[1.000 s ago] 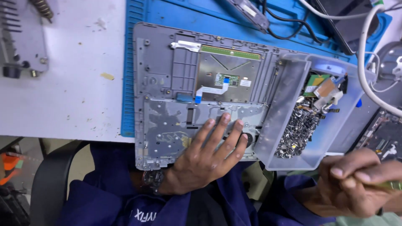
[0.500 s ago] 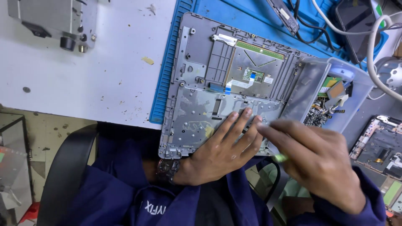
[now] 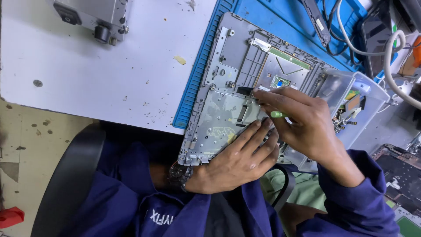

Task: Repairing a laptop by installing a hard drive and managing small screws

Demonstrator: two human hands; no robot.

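A grey laptop bottom shell [image 3: 228, 57] lies inside-up on a blue mat [image 3: 193, 94], its near edge hanging over the table edge. My left hand [image 3: 239, 160] rests flat on the shell's near part, fingers spread and pressing on it. My right hand [image 3: 302, 120] reaches in from the right and holds a small green-handled tool [image 3: 277, 114]. The tool's tip is hidden by my fingers, close to a black strip [image 3: 245, 91] in the middle of the shell. A watch [image 3: 177, 172] sits on my left wrist.
A clear plastic box [image 3: 351, 94] with screws and small parts stands right of the shell. A grey metal device [image 3: 94, 15] sits at the back left of the white table [image 3: 87, 79]. Cables [image 3: 386, 44] and a dark circuit board [image 3: 401, 171] lie at the right. A black chair [image 3: 70, 175] is below.
My right hand has come in from the lower right onto the shell's middle with the green tool. My left hand has stayed on the shell. The view has shifted left.
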